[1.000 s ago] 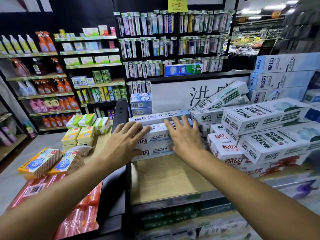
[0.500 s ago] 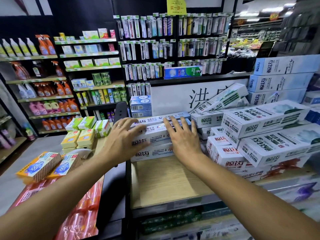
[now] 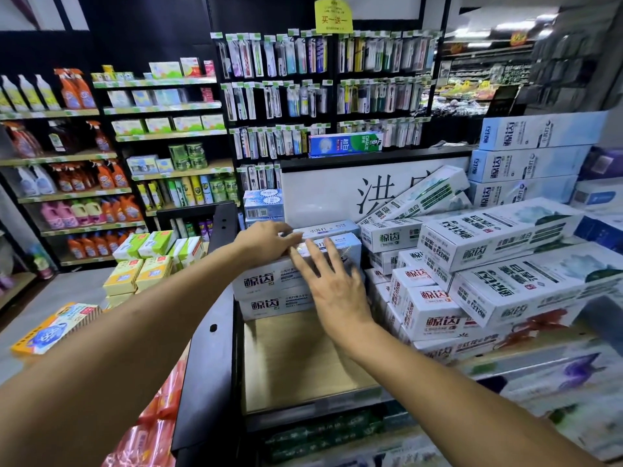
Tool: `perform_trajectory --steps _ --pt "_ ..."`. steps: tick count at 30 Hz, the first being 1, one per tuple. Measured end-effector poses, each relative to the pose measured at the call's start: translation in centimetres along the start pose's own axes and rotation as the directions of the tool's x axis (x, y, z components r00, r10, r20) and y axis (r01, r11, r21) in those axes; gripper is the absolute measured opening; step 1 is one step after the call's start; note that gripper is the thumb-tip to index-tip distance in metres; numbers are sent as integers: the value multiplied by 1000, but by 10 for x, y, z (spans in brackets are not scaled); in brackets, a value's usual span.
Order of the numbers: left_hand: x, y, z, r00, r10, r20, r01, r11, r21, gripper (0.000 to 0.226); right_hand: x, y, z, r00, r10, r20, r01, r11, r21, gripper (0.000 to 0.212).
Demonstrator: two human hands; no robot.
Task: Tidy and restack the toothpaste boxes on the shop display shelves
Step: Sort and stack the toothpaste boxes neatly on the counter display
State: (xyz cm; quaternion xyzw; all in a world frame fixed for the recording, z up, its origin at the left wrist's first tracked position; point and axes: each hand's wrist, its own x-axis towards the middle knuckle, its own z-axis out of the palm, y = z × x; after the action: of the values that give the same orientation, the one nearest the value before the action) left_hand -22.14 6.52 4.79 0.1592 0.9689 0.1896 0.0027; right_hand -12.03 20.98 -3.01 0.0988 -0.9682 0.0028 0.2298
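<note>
A short stack of pale blue-white toothpaste boxes [image 3: 269, 281] sits at the back of a wooden shelf [image 3: 296, 358]. My left hand [image 3: 266, 241] lies over the stack's top left, fingers reaching onto the upper box [image 3: 330, 228]. My right hand [image 3: 332, 284] presses flat, fingers spread, against the stack's front right. To the right lies a jumbled heap of white toothpaste boxes [image 3: 499, 237], some tilted, one leaning on the back panel [image 3: 418, 193].
Tall blue-white boxes [image 3: 536, 156] are stacked at the right rear. A black shelf divider [image 3: 209, 348] borders the left side. Yellow and green soap packs [image 3: 145, 264] sit left of it. Toothbrush racks [image 3: 320, 85] hang behind.
My left hand has slid right and up onto the stack's top. My right hand has shifted slightly along the front of the stack. The camera has moved closer.
</note>
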Motion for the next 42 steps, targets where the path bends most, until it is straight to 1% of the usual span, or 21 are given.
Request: perform_trajectory --steps 5,9,14,16,19,23,28,32,34,36,37,40,42 --pt "2 -8 -3 998 50 45 -48 998 -40 43 0 -3 -1 1000 31 -5 -31 999 -15 104" --pt "6 -10 -3 996 77 46 -76 997 -14 40 2 -4 -3 999 34 7 -33 998 -53 106" --pt "8 -10 -2 994 111 22 -111 994 11 34 1 0 -6 999 47 -8 -48 994 -102 102" --pt "9 -7 0 991 133 -5 -133 990 37 31 2 3 -7 998 57 -25 -59 991 -123 97" --pt "10 -2 3 990 138 -31 -136 989 59 36 4 5 -8 996 79 -45 -84 987 -138 91" --pt "10 -3 2 988 155 -24 -154 986 57 38 4 4 -8 995 89 -48 -95 986 -135 86" --pt "9 -2 3 988 151 -29 -149 986 68 38 5 4 -10 994 89 -62 -96 988 -118 87" --pt "9 -3 4 989 126 -73 -122 991 56 33 5 3 -13 994 103 -48 -107 990 -94 87" --pt "6 0 4 973 165 -160 -147 982 117 30 5 3 -14 995 96 -30 -98 993 -67 85" --pt "0 3 3 929 241 -281 -181 958 222 27 7 4 -15 997 74 -21 -75 996 -42 86" --pt "-4 5 3 907 278 -316 -202 946 252 25 7 5 -16 998 66 -18 -66 997 -31 86" --pt "-20 8 2 881 349 -321 -271 926 263 25 3 6 -19 998 52 -45 -51 998 21 85" --pt "-32 6 5 881 358 -307 -287 924 254 32 -1 7 -20 997 30 -65 -26 998 62 84"
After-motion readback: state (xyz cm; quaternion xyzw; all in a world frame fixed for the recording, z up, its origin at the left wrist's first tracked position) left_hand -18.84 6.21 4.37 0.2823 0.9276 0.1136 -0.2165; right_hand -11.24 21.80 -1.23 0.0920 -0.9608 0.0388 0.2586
